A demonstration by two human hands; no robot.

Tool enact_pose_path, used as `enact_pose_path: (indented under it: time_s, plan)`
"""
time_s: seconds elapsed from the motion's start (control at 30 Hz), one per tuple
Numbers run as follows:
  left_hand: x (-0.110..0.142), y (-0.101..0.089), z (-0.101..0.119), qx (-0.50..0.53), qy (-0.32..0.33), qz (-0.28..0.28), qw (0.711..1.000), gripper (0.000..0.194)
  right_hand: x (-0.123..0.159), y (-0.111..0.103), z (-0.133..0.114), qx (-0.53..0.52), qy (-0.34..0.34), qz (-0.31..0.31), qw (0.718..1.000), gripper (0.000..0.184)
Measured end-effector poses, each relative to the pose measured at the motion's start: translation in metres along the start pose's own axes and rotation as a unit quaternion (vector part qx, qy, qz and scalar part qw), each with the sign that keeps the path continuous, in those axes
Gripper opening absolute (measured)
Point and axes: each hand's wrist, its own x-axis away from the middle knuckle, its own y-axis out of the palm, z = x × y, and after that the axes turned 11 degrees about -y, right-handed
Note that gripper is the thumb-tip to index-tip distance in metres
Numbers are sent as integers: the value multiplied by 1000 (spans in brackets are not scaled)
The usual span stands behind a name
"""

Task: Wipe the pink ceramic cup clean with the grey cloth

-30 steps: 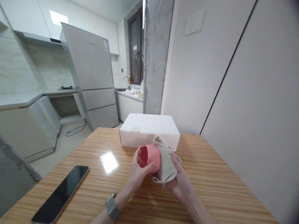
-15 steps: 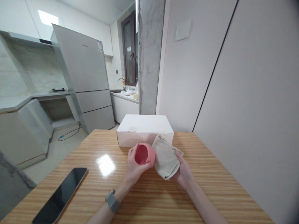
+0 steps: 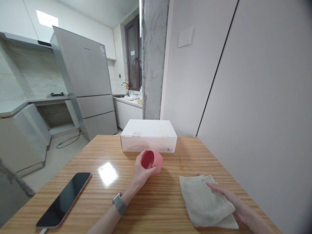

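Cloth (image 3: 201,201) parted from the pink cup (image 3: 157,162), now folded on the surface (image 3: 161,208) beneath the right hand (image 3: 234,203), grip spread flat; left hand (image 3: 142,172) grip wraps the cup.

On the table (image 3: 168,198), my left hand (image 3: 141,174) is holding the cup (image 3: 158,162) just before the box (image 3: 148,144), my right hand (image 3: 234,203) is lying on the cloth (image 3: 202,201) to the right, and the phone (image 3: 63,200) is sitting farther left.

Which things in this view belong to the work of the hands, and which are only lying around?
Being handled:
pink cup in the left hand
folded beige cloth under the right hand

Lying around:
smartphone
white cardboard box
both on the wooden table
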Motion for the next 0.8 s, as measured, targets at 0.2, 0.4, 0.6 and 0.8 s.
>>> enact_pose_path:
  time_s: [0.2, 0.4, 0.6, 0.8]
  plan:
    - [5, 13, 11, 0, 43, -39, 998, 81, 6, -39, 0, 273, -168, 30, 947, 116]
    - [10, 51, 33, -9, 75, -98, 992, 82, -2, -70, 1, 310, -185, -17, 932, 136]
    - [6, 105, 48, -87, 126, -174, 973, 88, 3, -78, -4, 347, -193, -5, 918, 121]
    - [-2, 157, 47, -155, 107, -217, 958, 93, 10, -66, -10, 348, -206, 30, 914, 104]
